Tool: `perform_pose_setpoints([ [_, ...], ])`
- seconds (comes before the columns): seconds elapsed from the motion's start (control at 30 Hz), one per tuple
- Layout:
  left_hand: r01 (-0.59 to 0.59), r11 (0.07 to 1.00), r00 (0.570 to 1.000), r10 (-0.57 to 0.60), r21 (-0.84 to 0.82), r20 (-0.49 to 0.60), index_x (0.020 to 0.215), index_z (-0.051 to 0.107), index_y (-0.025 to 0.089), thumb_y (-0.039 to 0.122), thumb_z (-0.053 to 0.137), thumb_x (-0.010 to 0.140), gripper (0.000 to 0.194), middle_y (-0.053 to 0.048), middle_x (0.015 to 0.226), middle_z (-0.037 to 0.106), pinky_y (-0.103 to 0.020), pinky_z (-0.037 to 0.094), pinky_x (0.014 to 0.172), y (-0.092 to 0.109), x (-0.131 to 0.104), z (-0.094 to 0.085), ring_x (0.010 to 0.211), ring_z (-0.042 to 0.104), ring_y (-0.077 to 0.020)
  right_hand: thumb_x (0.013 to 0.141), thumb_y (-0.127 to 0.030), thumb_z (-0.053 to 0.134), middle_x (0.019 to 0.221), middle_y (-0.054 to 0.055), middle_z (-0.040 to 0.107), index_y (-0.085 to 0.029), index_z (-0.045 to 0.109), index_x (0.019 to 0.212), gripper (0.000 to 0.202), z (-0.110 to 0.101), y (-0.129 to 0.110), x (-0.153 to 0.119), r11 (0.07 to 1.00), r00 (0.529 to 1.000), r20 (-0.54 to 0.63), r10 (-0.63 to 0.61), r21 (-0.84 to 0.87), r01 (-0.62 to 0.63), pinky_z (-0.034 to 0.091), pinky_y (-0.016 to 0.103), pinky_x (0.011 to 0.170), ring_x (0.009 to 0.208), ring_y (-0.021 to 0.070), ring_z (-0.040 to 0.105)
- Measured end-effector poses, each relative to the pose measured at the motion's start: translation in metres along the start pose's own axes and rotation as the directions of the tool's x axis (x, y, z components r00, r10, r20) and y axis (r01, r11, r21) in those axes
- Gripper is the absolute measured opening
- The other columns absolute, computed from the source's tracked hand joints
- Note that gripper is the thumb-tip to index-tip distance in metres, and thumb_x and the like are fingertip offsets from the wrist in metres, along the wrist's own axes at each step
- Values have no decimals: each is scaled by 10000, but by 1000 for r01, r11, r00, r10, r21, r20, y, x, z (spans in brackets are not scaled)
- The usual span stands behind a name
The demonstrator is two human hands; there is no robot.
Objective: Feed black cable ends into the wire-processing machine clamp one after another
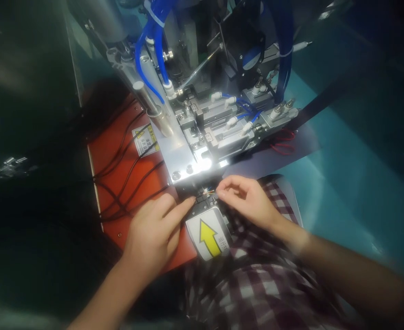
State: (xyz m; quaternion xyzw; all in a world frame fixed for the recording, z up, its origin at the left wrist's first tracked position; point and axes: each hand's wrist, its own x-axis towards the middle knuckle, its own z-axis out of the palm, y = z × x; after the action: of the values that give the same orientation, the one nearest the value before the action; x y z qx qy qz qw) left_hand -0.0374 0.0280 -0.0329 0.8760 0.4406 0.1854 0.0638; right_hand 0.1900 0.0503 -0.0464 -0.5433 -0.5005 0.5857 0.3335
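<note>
Teal surface stretches to the right of the arrow label, under dim surroundings. Left of the label spreads a red base; beyond it stands the machine, with blue tubes. Thin wires lie just beyond the label, at a dark fixture. Right of and beyond the label, the right hand has its grip pinching the wires between thumb and forefinger. Left of it, the left hand reaches one digit to the fixture, other fingers curled; whether its grip holds anything, I cannot tell.
</note>
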Motion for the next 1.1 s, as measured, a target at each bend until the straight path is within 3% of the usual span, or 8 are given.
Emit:
perform_pose_setpoints([
  [0.27, 18, 1000, 1000, -18, -14, -3, 1126, 658, 158, 69, 477, 884, 315, -40, 815, 549, -252, 425, 604, 1, 0, 1, 699, 497, -133, 764, -287, 685, 615, 4, 600, -156, 663, 727, 138, 13, -2, -2, 994, 989, -120, -90, -68, 82, 406, 230, 480, 537, 107, 494],
  [0.87, 10, 1000, 1000, -11, -16, -22, 1130, 645, 166, 83, 466, 892, 310, -36, 805, 557, -241, 426, 586, 0, 2, 0, 683, 514, -128, 769, -280, 668, 643, 9, 598, -157, 661, 746, 125, 12, -9, 1, 997, 992, -110, -64, -47, 59, 420, 241, 505, 571, 118, 507],
  [1.1, 6, 1000, 1000, -7, -16, -28, 1112, 651, 158, 78, 471, 890, 297, -29, 780, 541, -241, 424, 579, 1, 2, 1, 672, 503, -127, 770, -255, 647, 522, -47, 498, -146, 642, 706, 127, 9, -16, 8, 986, 991, -6, 136, 97, -135, 337, 211, 419, 450, 74, 417],
])
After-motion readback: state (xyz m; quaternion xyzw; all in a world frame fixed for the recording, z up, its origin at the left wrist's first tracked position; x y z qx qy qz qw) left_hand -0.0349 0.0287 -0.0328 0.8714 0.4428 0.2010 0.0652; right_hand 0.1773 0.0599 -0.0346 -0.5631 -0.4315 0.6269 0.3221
